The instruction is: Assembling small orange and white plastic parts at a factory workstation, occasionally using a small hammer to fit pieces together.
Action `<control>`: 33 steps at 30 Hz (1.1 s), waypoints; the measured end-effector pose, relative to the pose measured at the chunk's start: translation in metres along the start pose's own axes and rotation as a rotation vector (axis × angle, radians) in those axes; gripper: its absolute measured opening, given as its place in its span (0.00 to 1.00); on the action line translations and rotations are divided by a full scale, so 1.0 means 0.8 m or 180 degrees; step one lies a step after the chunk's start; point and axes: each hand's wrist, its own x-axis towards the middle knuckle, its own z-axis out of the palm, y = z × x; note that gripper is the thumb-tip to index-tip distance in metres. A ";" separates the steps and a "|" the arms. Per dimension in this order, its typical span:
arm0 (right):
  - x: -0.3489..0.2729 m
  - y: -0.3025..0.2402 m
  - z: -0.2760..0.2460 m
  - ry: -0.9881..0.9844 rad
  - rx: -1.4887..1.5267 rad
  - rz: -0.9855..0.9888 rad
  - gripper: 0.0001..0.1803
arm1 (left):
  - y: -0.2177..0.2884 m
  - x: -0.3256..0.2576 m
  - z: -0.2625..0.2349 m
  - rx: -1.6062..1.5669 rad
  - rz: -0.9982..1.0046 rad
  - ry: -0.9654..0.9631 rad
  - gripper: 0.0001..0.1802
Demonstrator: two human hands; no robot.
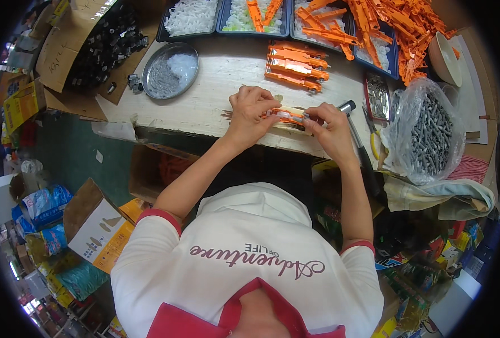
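Note:
At the table's near edge, my left hand (pixel 251 114) and my right hand (pixel 330 128) pinch opposite ends of an orange plastic part (pixel 288 116). Pale and metallic bits show along that part, but my fingers cover its ends. It rests low over a light-coloured block or strip, whose shape is mostly hidden. Just beyond my hands lie several similar orange parts (pixel 296 66) in a stacked row. Close by my right hand is a hammer (pixel 360 141) with a metal head and black handle.
Blue trays (pixel 226 30) of small white plastic pieces line the back, with an orange pile (pixel 407 34) at right. A round metal dish (pixel 147 84) and a carton of black parts (pixel 106 53) stand left. At right are a red-rimmed tray (pixel 377 97), yellow-handled tool (pixel 375 145) and bag of grey pins (pixel 430 135).

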 end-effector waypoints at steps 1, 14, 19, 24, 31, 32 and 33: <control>0.002 -0.001 0.001 -0.0058 0.0002 -0.0031 0.10 | 0.001 0.000 0.000 -0.0027 -0.0066 -0.0016 0.13; 0.006 0.001 0.008 -0.0050 -0.0309 -0.0211 0.10 | 0.001 -0.003 0.000 -0.0049 -0.0042 0.0003 0.08; 0.005 0.004 0.009 -0.0003 -0.0316 -0.0329 0.10 | 0.002 -0.005 0.001 -0.0004 0.0070 0.0067 0.06; 0.004 0.006 0.010 0.0029 -0.0442 -0.0460 0.10 | 0.001 -0.006 0.003 0.0036 0.0114 0.0102 0.06; 0.004 0.010 0.010 -0.0007 -0.0096 -0.0263 0.09 | 0.002 -0.006 0.002 0.0021 0.0047 0.0126 0.07; 0.004 0.010 0.010 -0.0007 -0.0094 -0.0261 0.09 | 0.002 -0.006 0.002 0.0008 0.0041 0.0122 0.07; 0.003 0.009 0.010 -0.0012 -0.0123 -0.0269 0.10 | 0.002 -0.007 0.002 0.0008 0.0041 0.0120 0.07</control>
